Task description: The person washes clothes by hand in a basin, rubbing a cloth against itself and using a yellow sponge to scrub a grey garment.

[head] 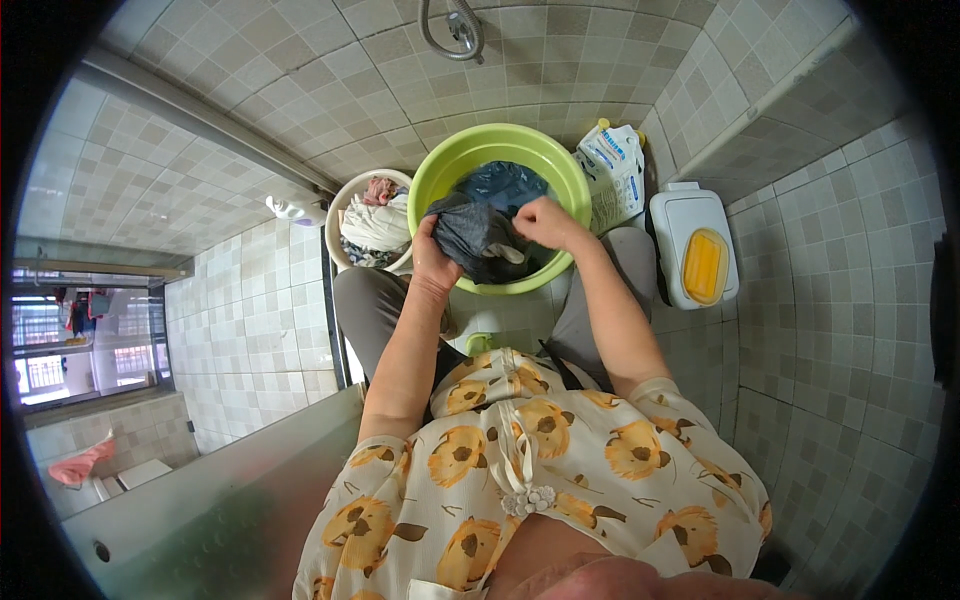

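A light green plastic basin stands before me with dark wet clothes in it. My left hand grips a bunched dark grey cloth garment at the basin's left side, lifted partly over the rim. Over the right part of the basin is my right hand, its fingers curled near the garment; whether they pinch any cloth cannot be told. A lighter patch of the fabric shows between the hands. Dark blue fabric lies behind them in the basin.
Left of the basin, a white tub holds white, pink and patterned clothes. A white bottle stands beyond it. To the right are a detergent pouch and a white lidded bin bearing a yellow soap bar. A shower hose hangs ahead.
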A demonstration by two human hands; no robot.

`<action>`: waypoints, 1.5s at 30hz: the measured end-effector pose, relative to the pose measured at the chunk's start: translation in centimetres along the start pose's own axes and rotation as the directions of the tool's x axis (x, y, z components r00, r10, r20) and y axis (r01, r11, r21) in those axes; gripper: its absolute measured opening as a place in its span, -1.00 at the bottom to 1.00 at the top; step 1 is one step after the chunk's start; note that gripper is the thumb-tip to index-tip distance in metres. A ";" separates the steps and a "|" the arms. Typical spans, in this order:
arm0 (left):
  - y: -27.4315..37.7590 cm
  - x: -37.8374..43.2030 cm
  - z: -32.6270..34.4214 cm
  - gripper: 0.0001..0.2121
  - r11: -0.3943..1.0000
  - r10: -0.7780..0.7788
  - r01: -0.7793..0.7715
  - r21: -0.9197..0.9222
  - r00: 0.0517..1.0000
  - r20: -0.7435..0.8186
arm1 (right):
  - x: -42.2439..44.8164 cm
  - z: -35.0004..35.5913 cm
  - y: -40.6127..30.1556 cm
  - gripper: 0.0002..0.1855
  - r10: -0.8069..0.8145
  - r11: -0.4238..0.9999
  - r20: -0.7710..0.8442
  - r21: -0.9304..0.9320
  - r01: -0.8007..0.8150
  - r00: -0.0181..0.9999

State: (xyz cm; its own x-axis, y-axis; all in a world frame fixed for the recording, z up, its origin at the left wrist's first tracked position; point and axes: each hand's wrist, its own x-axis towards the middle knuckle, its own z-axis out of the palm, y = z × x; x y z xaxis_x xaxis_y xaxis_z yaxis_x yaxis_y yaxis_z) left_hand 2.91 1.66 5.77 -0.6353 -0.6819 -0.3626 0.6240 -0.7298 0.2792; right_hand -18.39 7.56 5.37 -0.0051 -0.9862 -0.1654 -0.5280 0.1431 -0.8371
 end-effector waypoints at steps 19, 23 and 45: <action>0.2 -0.6 4.3 -0.62 0.999 0.027 -0.021 -0.047 0.992 0.121 | 1.0 3.5 1.2 -0.63 -0.084 0.978 -0.132 0.178 0.106 0.988; -0.1 -0.2 4.3 -0.62 0.998 -0.009 0.018 -0.068 0.991 0.130 | 1.2 3.1 1.0 -0.62 -0.037 0.998 -0.190 0.041 0.046 0.981; 3.4 1.7 -0.7 -0.56 0.964 -0.065 0.081 0.254 0.995 -0.069 | 0.1 -1.0 -4.9 -0.78 0.030 0.937 -0.430 0.325 0.124 0.902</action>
State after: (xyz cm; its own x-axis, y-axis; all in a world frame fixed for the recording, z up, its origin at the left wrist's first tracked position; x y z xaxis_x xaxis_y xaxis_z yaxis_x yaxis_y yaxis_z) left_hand 4.22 -1.99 5.50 -0.6417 -0.6278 -0.4405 0.4343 -0.7709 0.4659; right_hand -16.65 6.63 10.01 -0.3861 -0.9211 0.0501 -0.2194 0.0390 -0.9749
